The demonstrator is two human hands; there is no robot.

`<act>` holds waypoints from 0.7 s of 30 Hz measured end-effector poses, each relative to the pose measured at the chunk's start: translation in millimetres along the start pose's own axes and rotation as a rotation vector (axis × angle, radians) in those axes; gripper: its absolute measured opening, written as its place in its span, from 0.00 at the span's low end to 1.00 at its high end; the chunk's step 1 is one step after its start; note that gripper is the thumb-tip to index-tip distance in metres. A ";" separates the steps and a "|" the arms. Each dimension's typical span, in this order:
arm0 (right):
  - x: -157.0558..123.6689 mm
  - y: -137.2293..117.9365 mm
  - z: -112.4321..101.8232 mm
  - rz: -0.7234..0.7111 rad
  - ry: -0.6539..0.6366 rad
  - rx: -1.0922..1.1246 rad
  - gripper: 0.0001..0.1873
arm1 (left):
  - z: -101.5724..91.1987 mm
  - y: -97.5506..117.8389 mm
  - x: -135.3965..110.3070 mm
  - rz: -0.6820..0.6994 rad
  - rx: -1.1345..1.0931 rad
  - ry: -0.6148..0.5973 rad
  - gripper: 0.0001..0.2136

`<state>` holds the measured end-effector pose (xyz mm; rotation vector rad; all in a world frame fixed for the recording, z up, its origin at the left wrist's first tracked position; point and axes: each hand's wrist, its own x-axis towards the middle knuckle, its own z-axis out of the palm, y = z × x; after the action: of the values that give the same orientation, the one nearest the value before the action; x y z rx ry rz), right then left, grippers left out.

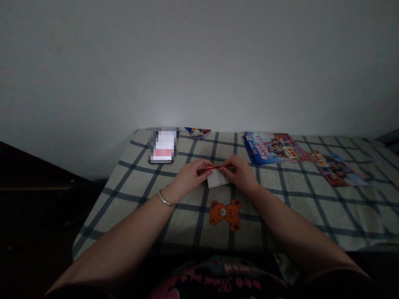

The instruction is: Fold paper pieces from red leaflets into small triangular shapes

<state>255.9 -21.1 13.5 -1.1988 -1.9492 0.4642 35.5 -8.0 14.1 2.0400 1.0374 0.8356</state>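
"When the hands were examined, what did they hold?"

"Both pinched the red upper edge of a folded paper point(216, 180), the left hand point(193, 176) near its left end, the right hand point(240, 174) near its right. Neither was spread, and the hands stood slightly apart."

"Where was that paper, with the printed bear point(225, 214) as landmark?"

"Just beyond the bear, on the wall side. Its white face carried print too small to read."

"What was noted to the bear's left?"

"A silvery bangle point(166, 199) on the left wrist. Farther off, beyond the bear and left, lay a phone point(163, 147), its lit screen pixelated."

"And the remainder?"

"Well beyond the bear, slightly left, a colourful folded piece point(198, 133) lay near the wall point(199, 66). Beyond and right were stacked leaflets point(272, 147); farther right lay another leaflet point(339, 169). The bear itself was on a checked cloth point(187, 218)."
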 end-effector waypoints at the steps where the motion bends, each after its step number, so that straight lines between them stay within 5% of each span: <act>1: 0.1 -0.4 0.1 0.004 0.007 0.009 0.05 | -0.1 0.0 -0.1 0.002 -0.004 -0.009 0.10; 13: 0.7 -3.5 2.5 0.012 0.045 0.028 0.03 | 0.1 5.3 0.7 0.018 0.114 0.044 0.08; 21: -0.6 -7.2 -1.6 -0.042 0.028 -0.048 0.04 | 1.4 2.4 -0.6 -0.026 -0.017 0.160 0.10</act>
<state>253.2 -25.2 18.9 -1.1861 -1.9672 0.3791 37.3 -10.0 15.1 1.9663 1.1370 1.0038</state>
